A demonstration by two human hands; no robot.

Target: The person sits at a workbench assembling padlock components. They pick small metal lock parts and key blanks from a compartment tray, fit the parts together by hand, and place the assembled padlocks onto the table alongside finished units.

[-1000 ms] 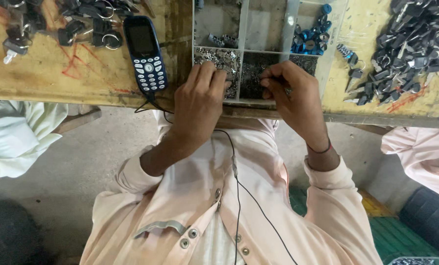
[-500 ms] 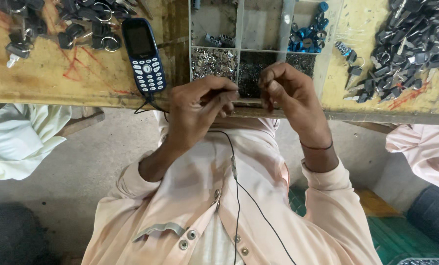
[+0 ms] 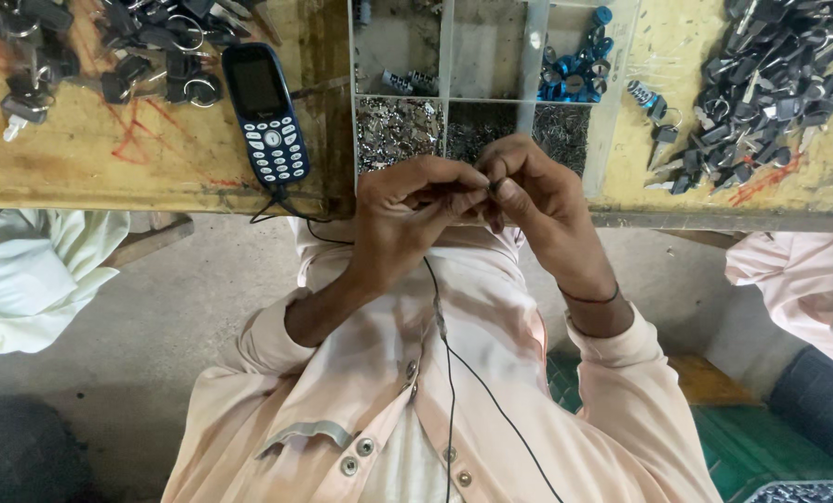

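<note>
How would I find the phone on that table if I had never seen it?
Start at the yellow wooden table and go to the clear parts tray in its middle. Just left of the tray, near the table's front edge, lies the phone. It is dark blue with a screen and small white buttons, unlike the black keys heaped beside it.

Worn yellow workbench (image 3: pixel 81 177), grey concrete floor (image 3: pixel 183 289)

— The table (image 3: pixel 155 158) is rough wood with worn yellow paint and red marks. The tray (image 3: pixel 444 56)?

— Clear plastic, with shiny small metal parts (image 3: pixel 396 130) inside. The phone (image 3: pixel 265 112) is glossy dark blue plastic, the shirt (image 3: pixel 491 373) soft matt cloth
</note>
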